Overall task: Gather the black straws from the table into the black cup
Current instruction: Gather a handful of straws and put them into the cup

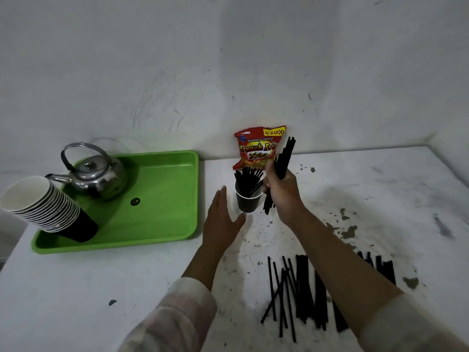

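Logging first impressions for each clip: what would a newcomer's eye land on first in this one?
Probably the bright green tray at the left, carrying a steel kettle and a tilted stack of paper cups. Next, the red snack bag against the wall, right behind the black cup already bristling with straws. The right hand grips a bundle of straws beside that cup, the left hand is open near it, and more loose straws lie at the near right.

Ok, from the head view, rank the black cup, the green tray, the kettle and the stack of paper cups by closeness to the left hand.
From the left hand, open and flat beside the cup:
1. Black cup, just right of the thumb.
2. Green tray, its right edge just left of the hand.
3. Kettle, at the tray's back left.
4. Stack of paper cups, at the tray's far left.
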